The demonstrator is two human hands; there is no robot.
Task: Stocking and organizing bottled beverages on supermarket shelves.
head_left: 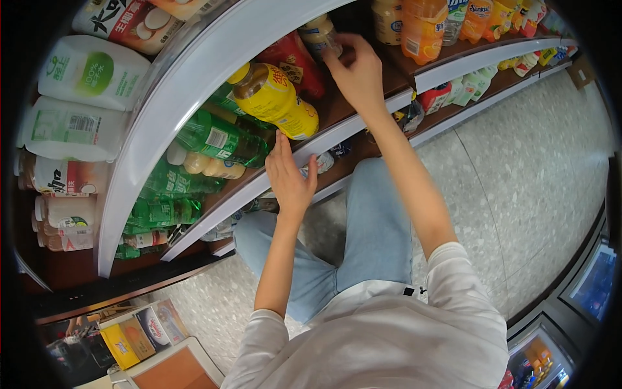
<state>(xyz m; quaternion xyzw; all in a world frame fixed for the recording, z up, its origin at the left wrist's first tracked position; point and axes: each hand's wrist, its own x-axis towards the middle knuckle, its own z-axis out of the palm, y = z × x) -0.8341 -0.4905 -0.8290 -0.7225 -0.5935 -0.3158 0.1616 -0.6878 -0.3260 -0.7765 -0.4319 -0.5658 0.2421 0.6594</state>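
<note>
My right hand (359,72) reaches into the shelf, thumb and fingers closed round the near end of a beige drink bottle (317,35). The bottle's far part is cut off from sight by the shelf above. My left hand (291,180) is open, its fingers stretched out and the thumb apart, at the shelf's front edge (337,137). Its fingertips are close to the base of a yellow-labelled bottle (275,100) with a yellow cap, which leans to one side. Behind that bottle is a red package (295,61).
Green soda bottles (220,137) line the shelf on the left. Orange drink bottles (424,29) stand at the far right. White jugs (94,72) fill the upper shelf, whose pale curved rim (175,84) overhangs. Grey speckled floor (492,168) lies to the right; boxes (139,334) stand lower left.
</note>
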